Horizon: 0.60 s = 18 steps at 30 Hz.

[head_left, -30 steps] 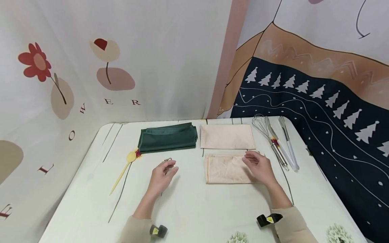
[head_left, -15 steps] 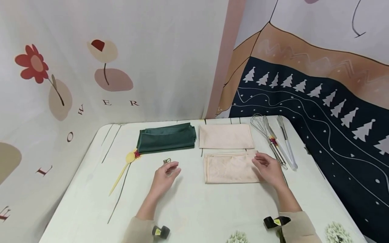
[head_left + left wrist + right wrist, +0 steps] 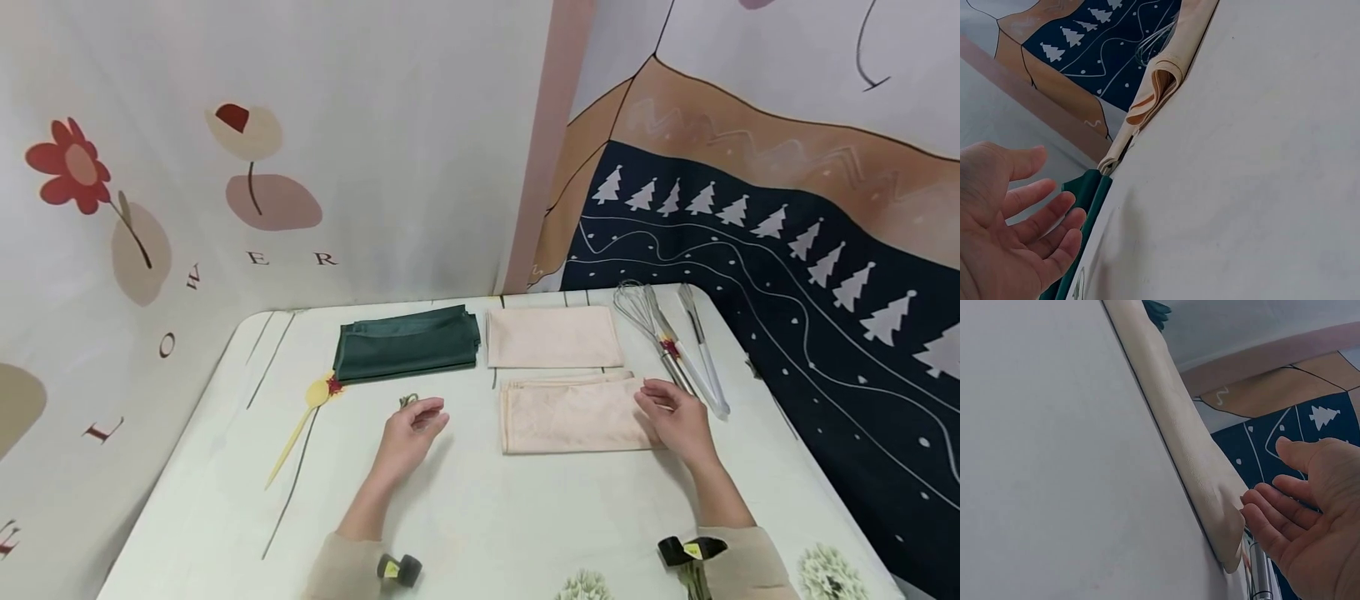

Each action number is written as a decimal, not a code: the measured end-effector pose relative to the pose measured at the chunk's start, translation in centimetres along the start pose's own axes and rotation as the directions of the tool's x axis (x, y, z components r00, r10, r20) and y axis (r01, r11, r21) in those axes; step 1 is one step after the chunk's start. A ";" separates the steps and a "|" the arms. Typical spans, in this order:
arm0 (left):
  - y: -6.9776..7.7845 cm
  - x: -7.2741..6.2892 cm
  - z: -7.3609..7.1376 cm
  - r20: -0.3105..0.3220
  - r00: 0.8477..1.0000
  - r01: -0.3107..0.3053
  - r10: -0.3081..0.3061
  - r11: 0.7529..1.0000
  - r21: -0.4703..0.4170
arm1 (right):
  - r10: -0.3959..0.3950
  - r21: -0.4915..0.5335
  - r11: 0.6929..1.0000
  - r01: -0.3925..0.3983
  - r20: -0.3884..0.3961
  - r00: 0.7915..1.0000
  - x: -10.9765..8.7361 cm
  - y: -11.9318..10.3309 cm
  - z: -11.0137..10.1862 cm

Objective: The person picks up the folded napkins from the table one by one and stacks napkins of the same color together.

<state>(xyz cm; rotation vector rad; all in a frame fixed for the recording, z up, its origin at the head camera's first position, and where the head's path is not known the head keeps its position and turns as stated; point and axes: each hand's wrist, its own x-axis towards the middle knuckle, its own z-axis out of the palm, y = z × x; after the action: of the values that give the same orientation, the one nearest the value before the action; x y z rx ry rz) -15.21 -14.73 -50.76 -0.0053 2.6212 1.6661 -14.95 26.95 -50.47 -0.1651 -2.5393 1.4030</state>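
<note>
Two folded pale pink cloths lie one behind the other on the table: the near cloth and the far cloth. A folded dark green cloth lies to the left of the far one. My right hand is at the right end of the near cloth, fingers loosely bent and holding nothing; in the right wrist view its fingertips come right up to the cloth's end. My left hand hovers over the table left of the near cloth, relaxed, with nothing in it.
A whisk and white-handled utensils lie at the right back of the table. On the left, a yellow spoon shape shows on the white tablecloth. Printed curtains hang behind and at the sides.
My right hand has moved right, from over the near pink cloth to its right end. The left hand has shifted slightly right. The cloths lie as before.
</note>
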 end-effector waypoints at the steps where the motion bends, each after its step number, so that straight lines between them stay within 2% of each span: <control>1: 0.1 0.0 0.0 0.005 1.000 0.005 -0.005 1.000 0.000 | 0.000 -0.002 1.000 0.000 0.000 1.000 0.0 0.1 0.0; 6: 0.2 0.2 0.3 0.017 1.000 0.015 -0.015 1.000 -0.010 | -0.013 -0.003 1.000 0.013 -0.006 1.000 -0.1 0.4 -0.2; 10: 0.2 0.4 0.7 0.021 1.000 0.000 0.000 0.999 -0.032 | -0.001 -0.001 1.000 0.001 -0.011 1.000 -0.4 0.7 -0.4; 18: 0.9 0.8 2.1 0.051 0.998 -0.017 0.020 0.998 -0.058 | 0.008 0.015 1.000 -0.007 -0.063 0.998 -0.3 0.9 -1.2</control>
<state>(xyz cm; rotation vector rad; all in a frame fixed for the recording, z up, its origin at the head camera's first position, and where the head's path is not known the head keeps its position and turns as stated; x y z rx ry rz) -16.02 -12.45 -50.91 0.0603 2.5432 1.7227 -14.38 28.32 -50.65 -0.2138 -2.4792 1.3964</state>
